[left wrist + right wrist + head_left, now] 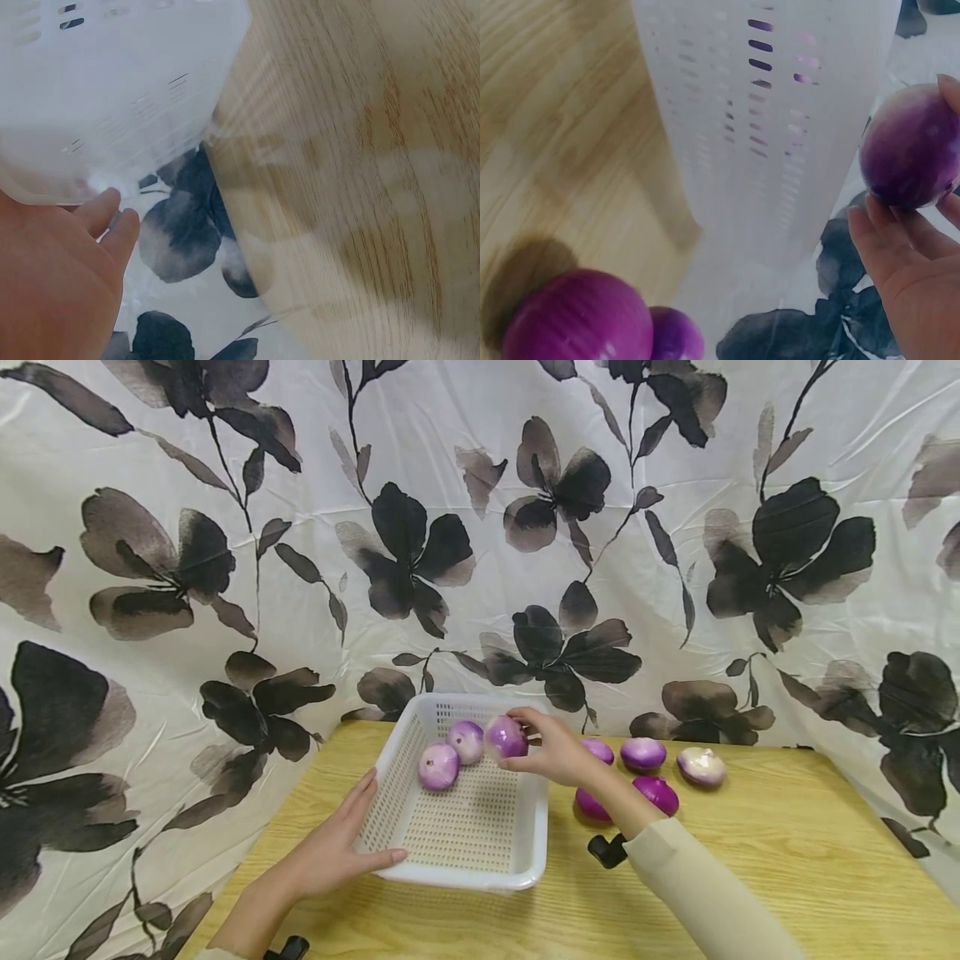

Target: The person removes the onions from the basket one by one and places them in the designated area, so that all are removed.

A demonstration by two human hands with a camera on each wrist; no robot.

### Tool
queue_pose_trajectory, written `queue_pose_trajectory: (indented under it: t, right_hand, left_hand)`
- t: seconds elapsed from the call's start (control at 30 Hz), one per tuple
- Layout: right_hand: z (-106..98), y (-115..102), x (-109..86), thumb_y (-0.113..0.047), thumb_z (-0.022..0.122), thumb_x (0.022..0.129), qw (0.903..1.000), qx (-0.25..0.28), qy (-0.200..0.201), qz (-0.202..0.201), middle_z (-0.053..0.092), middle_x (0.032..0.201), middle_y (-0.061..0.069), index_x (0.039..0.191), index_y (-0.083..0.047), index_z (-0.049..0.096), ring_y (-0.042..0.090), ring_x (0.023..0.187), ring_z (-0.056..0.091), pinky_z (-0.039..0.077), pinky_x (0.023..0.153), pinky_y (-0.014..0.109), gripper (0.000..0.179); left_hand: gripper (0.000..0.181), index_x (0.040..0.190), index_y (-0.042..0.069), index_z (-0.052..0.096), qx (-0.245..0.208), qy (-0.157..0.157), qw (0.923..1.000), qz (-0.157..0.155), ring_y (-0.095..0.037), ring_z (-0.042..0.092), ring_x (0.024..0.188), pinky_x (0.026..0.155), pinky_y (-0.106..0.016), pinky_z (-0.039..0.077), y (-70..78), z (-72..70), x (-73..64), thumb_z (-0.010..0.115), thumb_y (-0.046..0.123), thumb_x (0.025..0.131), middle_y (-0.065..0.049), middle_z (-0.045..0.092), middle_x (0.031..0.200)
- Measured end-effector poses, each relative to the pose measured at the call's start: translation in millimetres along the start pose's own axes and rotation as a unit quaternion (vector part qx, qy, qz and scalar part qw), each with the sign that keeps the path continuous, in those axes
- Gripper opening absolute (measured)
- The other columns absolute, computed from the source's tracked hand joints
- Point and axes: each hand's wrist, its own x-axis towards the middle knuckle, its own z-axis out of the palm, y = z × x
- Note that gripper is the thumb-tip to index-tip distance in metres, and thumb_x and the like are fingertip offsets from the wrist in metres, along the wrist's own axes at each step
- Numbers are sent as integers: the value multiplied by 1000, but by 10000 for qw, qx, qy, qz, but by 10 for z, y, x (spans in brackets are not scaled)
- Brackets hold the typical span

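My right hand (553,748) holds a purple onion (507,737) between thumb and fingers, over the right side of a white perforated plastic basket (538,852). In the right wrist view the fingers curve around this onion (911,147), beside the basket's outer wall (780,112). Two more purple onions, one (438,767) nearer and one (466,742) behind it, lie inside the basket toward its left and back. My left hand (330,842) rests at the basket's near left corner, fingers extended along the left rim and thumb across the front rim.
Right of the basket several onions lie on the wooden table (780,852), among them a purple one (642,754), a deep magenta one (656,796) and a paler, partly peeled one (701,767). My right forearm passes over part of this group. A floral cloth (480,568) hangs behind the table.
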Motion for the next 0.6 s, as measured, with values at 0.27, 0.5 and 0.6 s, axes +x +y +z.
queue_pose_trajectory:
  t: [0.27, 0.5, 0.6]
  right_hand:
    - [-119, -18, -160, -18, 89, 79, 9998, 80, 31, 192, 60, 136, 14, 142, -7, 54, 35, 117, 65, 58, 97, 42, 73]
    - [-249, 1, -374, -22, 90, 80, 9999, -28, 56, 128, 57, 137, 14, 143, -8, 52, 35, 117, 63, 60, 91, 40, 75]
    - [-307, 16, -467, -24, 90, 80, 9999, -88, 52, 104, 58, 136, 14, 144, -8, 52, 35, 117, 63, 60, 91, 43, 76]
  left_hand:
    - [121, 163, -1, 14, 4, 45, 10000, 45, -46, 22, 151, 114, -68, 31, -6, 6, 11, 72, 69, 82, -14, 6, 172]
    - [122, 163, 1, 13, -67, 49, 10000, 21, -46, 22, 151, 115, -68, 29, -19, 21, 22, 72, 70, 82, -13, 5, 172]
    - [122, 163, 1, 13, -58, 41, 10000, 9, -47, 23, 151, 115, -68, 30, -7, 16, 14, 72, 70, 82, -14, 5, 172]
